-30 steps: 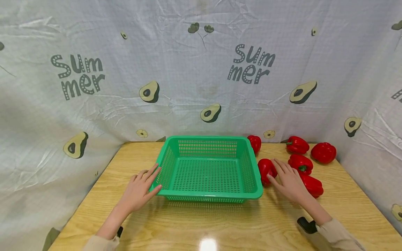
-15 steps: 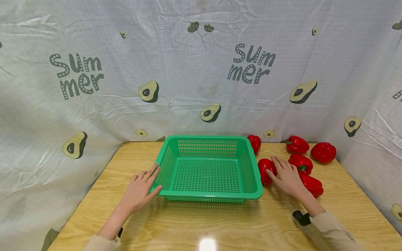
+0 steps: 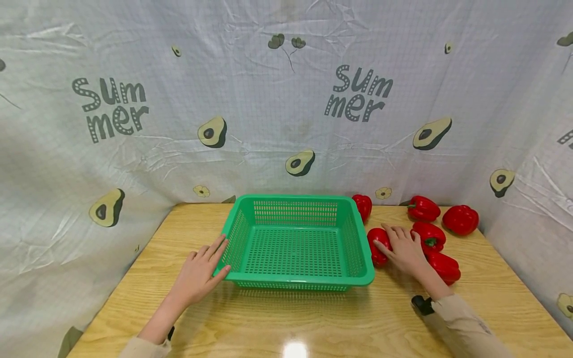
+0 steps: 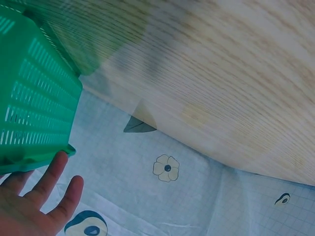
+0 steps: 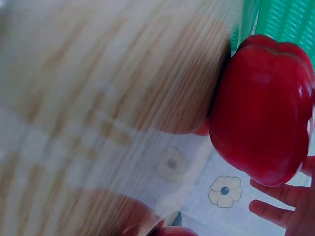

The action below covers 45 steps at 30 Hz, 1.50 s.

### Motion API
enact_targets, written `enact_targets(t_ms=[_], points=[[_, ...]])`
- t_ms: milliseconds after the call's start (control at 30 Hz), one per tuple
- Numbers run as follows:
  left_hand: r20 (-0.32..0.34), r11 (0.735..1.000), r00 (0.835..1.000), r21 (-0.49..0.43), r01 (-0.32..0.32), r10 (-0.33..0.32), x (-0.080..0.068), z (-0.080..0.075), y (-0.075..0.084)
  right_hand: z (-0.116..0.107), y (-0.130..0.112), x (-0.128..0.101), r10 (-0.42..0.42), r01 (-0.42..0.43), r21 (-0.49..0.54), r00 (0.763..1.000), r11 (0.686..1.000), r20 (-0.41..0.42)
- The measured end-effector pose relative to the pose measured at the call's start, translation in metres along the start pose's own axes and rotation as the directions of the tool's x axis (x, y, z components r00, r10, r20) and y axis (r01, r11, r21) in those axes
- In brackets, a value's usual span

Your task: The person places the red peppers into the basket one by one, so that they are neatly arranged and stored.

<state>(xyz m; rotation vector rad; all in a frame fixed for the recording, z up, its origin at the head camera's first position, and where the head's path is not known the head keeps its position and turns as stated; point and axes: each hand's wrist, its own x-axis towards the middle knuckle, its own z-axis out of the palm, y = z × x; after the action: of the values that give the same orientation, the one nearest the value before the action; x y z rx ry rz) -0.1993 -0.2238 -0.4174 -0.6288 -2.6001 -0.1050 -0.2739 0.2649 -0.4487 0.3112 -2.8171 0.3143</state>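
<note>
A green plastic basket (image 3: 295,282) stands in the middle of the wooden table. My left hand (image 3: 199,276) rests on its left rim, fingers straight; in the left wrist view its fingertips meet the edge of the basket (image 4: 42,105). To the basket's right lies a red bell pepper (image 3: 376,246), and my right hand (image 3: 405,251) is over its right side. The thumb lies across the pepper while the other fingers stretch out past its far side. From the right wrist, the pepper (image 5: 263,113) looks large, with fairly straight fingers (image 5: 275,214) close beneath and behind it.
Another bell pepper (image 3: 362,207) sits behind the basket's right corner. Several more are grouped at the right: one pepper (image 3: 444,267) close by my right wrist, one pepper (image 3: 461,220) at the far right. A printed cloth (image 3: 268,99) hangs behind the table (image 3: 250,323).
My right hand has shifted slightly left, bringing its thumb further over the bell pepper; its forearm followed. My left hand and the basket have stayed in place.
</note>
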Motion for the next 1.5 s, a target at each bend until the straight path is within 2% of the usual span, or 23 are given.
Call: enact_targets(t_ms=[300, 733, 1133, 1333, 1500], points=[[0.009, 1.000, 1.000, -0.016, 0.016, -0.015, -0.001, -0.001, 0.001, 0.005, -0.003, 0.005, -0.025, 0.025, -0.026, 1.000, 0.999, -0.006], [0.028, 0.999, 0.999, -0.028, 0.030, -0.029, -0.003, 0.000, 0.000, -0.001, -0.008, 0.003, -0.069, 0.067, -0.041, 0.996, 0.997, -0.048], [0.015, 1.000, 1.000, -0.022, 0.019, -0.019, -0.002, -0.002, 0.001, -0.010, -0.008, 0.000, -0.129, 0.122, -0.108, 0.990, 0.987, -0.062], [0.028, 0.999, 0.999, -0.028, 0.024, -0.024, -0.002, -0.002, 0.001, -0.011, -0.007, -0.002, -0.140, 0.133, -0.108, 0.988, 0.985, -0.061], [0.020, 1.000, 1.000, -0.028, 0.013, -0.012, -0.002, -0.001, 0.000, -0.010, -0.005, -0.004, -0.136, 0.126, -0.105, 0.987, 0.986, -0.090]])
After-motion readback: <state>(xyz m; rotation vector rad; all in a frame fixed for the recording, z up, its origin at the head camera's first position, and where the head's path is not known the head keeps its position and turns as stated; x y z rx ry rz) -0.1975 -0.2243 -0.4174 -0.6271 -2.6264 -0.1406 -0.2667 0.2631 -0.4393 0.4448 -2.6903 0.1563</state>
